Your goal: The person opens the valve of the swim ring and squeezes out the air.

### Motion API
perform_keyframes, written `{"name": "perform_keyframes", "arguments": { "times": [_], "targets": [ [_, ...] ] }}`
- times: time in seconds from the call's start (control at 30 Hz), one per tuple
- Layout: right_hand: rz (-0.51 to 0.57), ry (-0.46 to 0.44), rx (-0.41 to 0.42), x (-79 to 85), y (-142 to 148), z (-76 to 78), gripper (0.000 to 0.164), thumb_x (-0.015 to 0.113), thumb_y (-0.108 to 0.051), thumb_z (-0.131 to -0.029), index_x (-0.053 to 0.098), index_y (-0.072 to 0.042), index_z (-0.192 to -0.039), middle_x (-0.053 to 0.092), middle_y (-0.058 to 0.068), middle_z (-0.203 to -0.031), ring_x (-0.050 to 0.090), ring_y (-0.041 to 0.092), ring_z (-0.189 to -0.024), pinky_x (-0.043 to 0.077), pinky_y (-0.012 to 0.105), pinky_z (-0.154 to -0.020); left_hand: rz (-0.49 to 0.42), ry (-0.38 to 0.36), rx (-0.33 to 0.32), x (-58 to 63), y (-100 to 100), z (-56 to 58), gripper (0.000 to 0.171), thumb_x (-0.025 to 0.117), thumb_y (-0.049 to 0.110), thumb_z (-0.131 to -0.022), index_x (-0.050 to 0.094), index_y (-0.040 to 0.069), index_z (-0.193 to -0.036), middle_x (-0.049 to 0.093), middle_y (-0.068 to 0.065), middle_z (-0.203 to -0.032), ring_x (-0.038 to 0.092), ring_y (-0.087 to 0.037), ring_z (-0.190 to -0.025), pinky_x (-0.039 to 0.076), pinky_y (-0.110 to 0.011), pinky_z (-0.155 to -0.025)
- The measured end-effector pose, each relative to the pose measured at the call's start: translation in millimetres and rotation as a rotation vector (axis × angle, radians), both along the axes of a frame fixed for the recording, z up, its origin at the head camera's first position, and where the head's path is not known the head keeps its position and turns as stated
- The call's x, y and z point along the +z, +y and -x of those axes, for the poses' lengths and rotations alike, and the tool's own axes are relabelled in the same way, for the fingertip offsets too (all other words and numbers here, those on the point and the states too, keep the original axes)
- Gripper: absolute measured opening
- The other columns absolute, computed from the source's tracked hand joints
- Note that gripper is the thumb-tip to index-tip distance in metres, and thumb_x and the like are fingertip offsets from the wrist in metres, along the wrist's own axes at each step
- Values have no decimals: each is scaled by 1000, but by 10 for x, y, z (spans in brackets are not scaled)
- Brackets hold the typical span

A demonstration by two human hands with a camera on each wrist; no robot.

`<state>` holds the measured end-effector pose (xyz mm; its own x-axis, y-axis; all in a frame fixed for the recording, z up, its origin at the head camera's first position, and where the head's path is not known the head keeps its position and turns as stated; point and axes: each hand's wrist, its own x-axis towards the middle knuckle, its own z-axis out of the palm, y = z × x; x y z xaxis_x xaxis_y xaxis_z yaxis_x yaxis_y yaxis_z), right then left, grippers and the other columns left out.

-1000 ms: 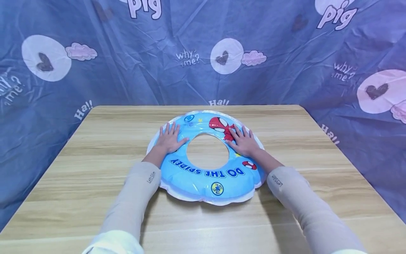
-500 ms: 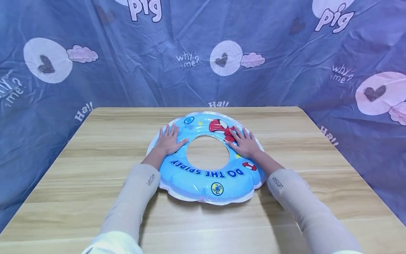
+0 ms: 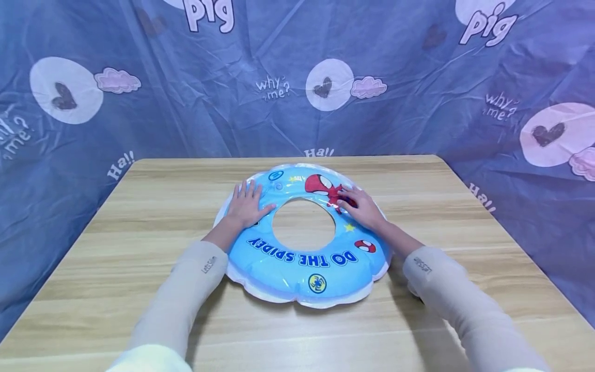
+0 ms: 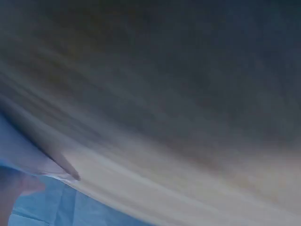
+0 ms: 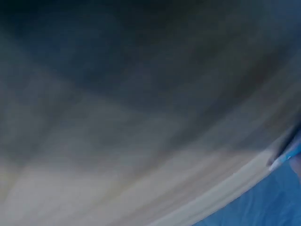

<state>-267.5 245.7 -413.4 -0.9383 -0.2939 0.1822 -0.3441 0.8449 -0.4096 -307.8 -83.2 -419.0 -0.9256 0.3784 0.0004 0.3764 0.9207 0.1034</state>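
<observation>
A blue inflatable swim ring [image 3: 288,281] with a wavy white rim and printed cartoon figures lies on the table. My left hand [image 3: 244,209] rests on its left side, fingers spread and straight. On its right side, over the red figure, my right hand [image 3: 364,209] bends its fingers a little, with the fingertips at the ring's surface. In the left wrist view only the edge of the swim ring [image 4: 28,153] and part of the left hand [image 4: 14,190] show at the lower left. The right wrist view catches a sliver of the swim ring [image 5: 287,157] at its right edge.
The wood-grain table [image 3: 116,248] extends around the ring on all sides. Behind it hangs a creased blue cloth [image 3: 223,113] with printed words and clouds. Both wrist views are mostly dark, blurred tabletop.
My right hand's spread fingers have bent and drawn together on the ring. The ring's near edge sits slightly lower in view. My left hand stays flat in its place.
</observation>
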Motion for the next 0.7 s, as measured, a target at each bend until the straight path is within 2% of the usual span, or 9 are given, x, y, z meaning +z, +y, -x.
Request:
{"name": "perform_keyframes", "arguments": {
  "times": [0.1, 0.17, 0.23, 0.3, 0.37, 0.43, 0.47, 0.57, 0.7],
  "targets": [
    [15, 81, 144, 80, -60, -140, 44, 55, -31, -92, 56, -2, -125, 47, 17, -133, 28, 35, -130, 14, 51, -105, -45, 90, -17, 107, 50, -122, 79, 34, 57, -92, 22, -2, -144, 11, -23, -149, 4, -38, -135, 2, -48, -107],
    [-16, 97, 263, 125, -148, -303, 44, 54, -31, -91, 55, -3, -126, 47, 15, -133, 31, 34, -128, 17, 51, -104, -164, 112, -98, 181, 85, -298, 72, 40, 51, -94, 29, -2, -142, 15, -22, -148, 8, -38, -135, 7, -49, -107],
    [-44, 90, 377, 137, -241, -497, 47, 53, -33, -92, 52, -5, -130, 43, 13, -137, 30, 32, -130, 19, 52, -104, -267, 86, -263, 226, 114, -541, 65, 43, 46, -94, 35, 1, -140, 19, -19, -148, 10, -36, -135, 11, -49, -107],
    [-84, 70, 461, 112, -315, -677, 52, 51, -40, -92, 48, -10, -135, 39, 9, -141, 27, 30, -132, 18, 51, -104, -290, 16, -483, 227, 136, -800, 61, 43, 46, -95, 35, 8, -142, 19, -13, -150, 10, -32, -136, 10, -50, -106],
    [-146, 65, 512, 62, -362, -804, 57, 46, -45, -93, 42, -13, -139, 34, 6, -144, 22, 28, -134, 16, 50, -105, -231, -48, -665, 177, 143, -1016, 61, 37, 50, -95, 31, 16, -145, 16, -6, -151, 7, -27, -137, 7, -50, -107],
    [-218, 86, 528, -13, -380, -870, 60, 42, -50, -93, 38, -15, -142, 29, 5, -147, 18, 28, -135, 14, 48, -107, -137, -58, -775, 95, 156, -1157, 62, 28, 55, -95, 22, 23, -148, 13, 1, -152, 3, -23, -138, 3, -49, -107],
    [-251, 101, 528, -53, -381, -886, 62, 41, -51, -93, 36, -15, -143, 27, 5, -148, 17, 28, -136, 13, 47, -107, -103, -62, -797, 48, 159, -1204, 63, 25, 57, -94, 18, 24, -148, 11, 3, -152, 1, -22, -138, 0, -50, -107],
    [-308, 146, 527, -157, -381, -898, 66, 40, -53, -92, 30, -15, -145, 20, 6, -150, 13, 29, -136, 11, 47, -107, -36, -18, -799, -77, 156, -1263, 65, 19, 59, -94, 13, 25, -149, 8, 6, -152, -2, -20, -138, -3, -49, -107],
    [-323, 175, 539, -225, -392, -891, 69, 40, -54, -92, 25, -16, -147, 17, 6, -151, 12, 29, -137, 10, 48, -107, -24, 18, -798, -152, 136, -1271, 65, 21, 59, -94, 13, 25, -149, 8, 6, -152, -3, -22, -138, -4, -50, -106]
  ]
}}
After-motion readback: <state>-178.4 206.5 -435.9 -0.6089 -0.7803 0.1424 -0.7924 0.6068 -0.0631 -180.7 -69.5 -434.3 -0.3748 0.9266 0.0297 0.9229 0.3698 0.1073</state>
